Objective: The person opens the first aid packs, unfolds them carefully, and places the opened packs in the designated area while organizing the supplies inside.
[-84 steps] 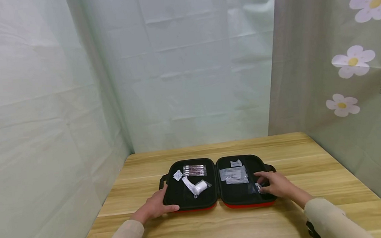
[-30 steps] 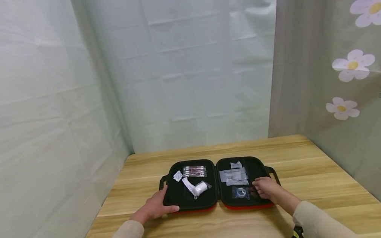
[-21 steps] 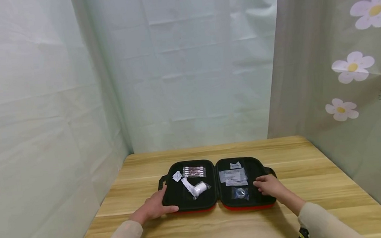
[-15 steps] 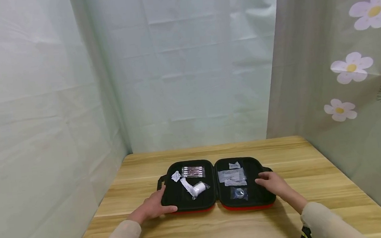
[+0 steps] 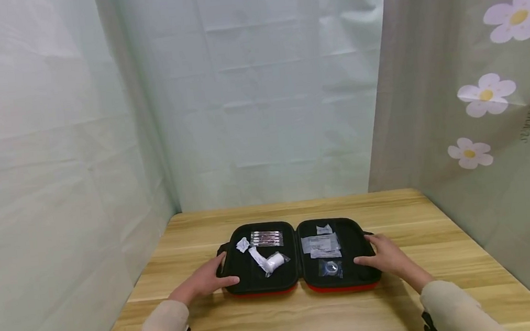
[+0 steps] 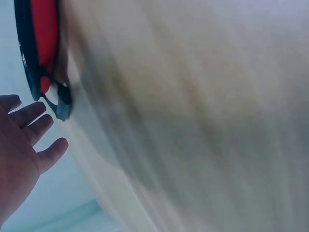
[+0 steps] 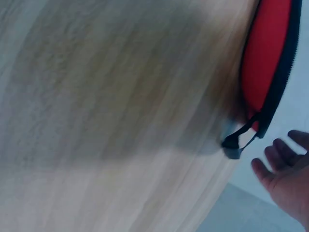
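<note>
Zippered case [image 5: 354, 239] lies open like a book on the wooden table [image 5: 307, 319], both black inner sides facing upward, so that everything in them can be seen. The left hand [image 5: 204, 282] is at its left outer edge and the right hand [image 5: 388, 257] at its right one; both have loosely extended fingers and grasp nothing, though whether they press on the rim I cannot tell. Such a symmetrical position would, I judge, serve to steady the two halves. In the left half are slim brownish sticks [image 5: 266, 238] in clear film, a white roll [image 5: 277, 260] in crinkled plastic, a white strip [image 5: 256, 257] by it, and a crumpled white piece [image 5: 242, 244]. The right half bears thin, overlapping packets [image 5: 321, 243], a small white scrap [image 5: 324, 229] and a transparent bag [image 5: 332, 268] with something ring-shaped inside. Wrist views show a smooth, rounded red shell [image 7: 270, 58], seemingly semi-stiff, with zip teeth along its edge and a dark handle [image 6: 63, 101] at the side.
</note>
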The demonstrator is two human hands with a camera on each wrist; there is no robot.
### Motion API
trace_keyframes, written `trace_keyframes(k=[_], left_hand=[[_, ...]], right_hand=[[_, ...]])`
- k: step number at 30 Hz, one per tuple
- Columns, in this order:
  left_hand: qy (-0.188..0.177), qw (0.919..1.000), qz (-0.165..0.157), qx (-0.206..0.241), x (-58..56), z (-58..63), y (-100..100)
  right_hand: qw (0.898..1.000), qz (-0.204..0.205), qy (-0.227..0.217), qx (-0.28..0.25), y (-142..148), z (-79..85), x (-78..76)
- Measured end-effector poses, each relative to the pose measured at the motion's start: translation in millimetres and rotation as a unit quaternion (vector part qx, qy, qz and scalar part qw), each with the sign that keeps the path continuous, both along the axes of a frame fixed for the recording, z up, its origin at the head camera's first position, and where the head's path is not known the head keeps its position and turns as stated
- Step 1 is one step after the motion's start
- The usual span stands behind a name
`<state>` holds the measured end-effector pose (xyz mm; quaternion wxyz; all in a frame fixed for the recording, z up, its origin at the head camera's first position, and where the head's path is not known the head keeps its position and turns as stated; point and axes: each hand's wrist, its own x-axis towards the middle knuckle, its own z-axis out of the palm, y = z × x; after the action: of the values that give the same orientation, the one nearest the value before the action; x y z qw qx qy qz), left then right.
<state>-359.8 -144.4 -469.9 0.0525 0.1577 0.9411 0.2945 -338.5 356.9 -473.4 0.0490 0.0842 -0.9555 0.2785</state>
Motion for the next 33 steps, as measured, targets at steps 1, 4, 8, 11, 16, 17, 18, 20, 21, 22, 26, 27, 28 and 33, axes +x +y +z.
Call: trace_keyframes(k=[1, 4, 8, 11, 16, 17, 18, 20, 21, 22, 26, 27, 28, 33], left_hand=[[0.002, 1.0000, 0.004, -0.002, -1.1, 1.6, 0.1], [0.012, 0.9999, 0.005, 0.003, -5.9, 7.8, 1.1], [0.028, 0.9995, 0.015, 0.010, -14.5, 17.5, 4.0], [0.030, 0.9992, 0.028, 0.006, -21.5, 23.5, 7.9], [0.028, 0.9989, 0.036, 0.007, -31.5, 31.9, 18.1], [0.031, 0.9988, 0.036, 0.009, -33.4, 33.7, 20.5], [0.035, 0.9987, 0.035, 0.010, -34.5, 35.2, 20.9], [0.040, 0.9984, 0.038, 0.013, -36.9, 38.1, 22.1], [0.041, 0.9982, 0.041, 0.016, -38.0, 39.4, 22.8], [0.042, 0.9980, 0.043, 0.020, -38.8, 40.8, 23.7], [0.043, 0.9967, 0.056, 0.040, -43.4, 43.7, 29.5], [0.045, 0.9963, 0.058, 0.044, -45.2, 43.7, 31.4], [0.048, 0.9959, 0.058, 0.049, -46.7, 43.8, 33.3], [0.052, 0.9926, 0.079, 0.076, -53.7, 42.4, 38.1]], right_hand=[[1.000, 0.005, 0.000, 0.004, 0.3, -1.7, -0.3], [1.000, 0.014, -0.006, 0.011, 0.4, -5.0, 0.6], [0.999, 0.026, -0.016, 0.013, 0.5, -7.1, 4.3], [0.999, 0.032, -0.020, 0.010, 2.3, -9.5, 6.1], [0.999, 0.034, -0.038, 0.004, 6.7, -14.5, 7.2], [0.999, 0.033, -0.042, 0.003, 7.5, -15.2, 7.3], [0.998, 0.032, -0.046, 0.002, 6.5, -16.3, 6.5], [0.998, 0.036, -0.049, 0.000, 4.1, -17.5, 5.5], [0.998, 0.037, -0.052, -0.003, 3.2, -17.7, 5.4], [0.998, 0.040, -0.053, -0.005, 2.4, -17.6, 5.4], [0.997, 0.044, -0.064, 0.000, 2.5, -15.5, 8.4], [0.997, 0.043, -0.067, 0.002, 3.1, -14.6, 9.6], [0.997, 0.041, -0.070, 0.005, 3.9, -13.9, 10.5], [0.996, 0.044, -0.075, 0.012, 4.7, -11.5, 12.7]])
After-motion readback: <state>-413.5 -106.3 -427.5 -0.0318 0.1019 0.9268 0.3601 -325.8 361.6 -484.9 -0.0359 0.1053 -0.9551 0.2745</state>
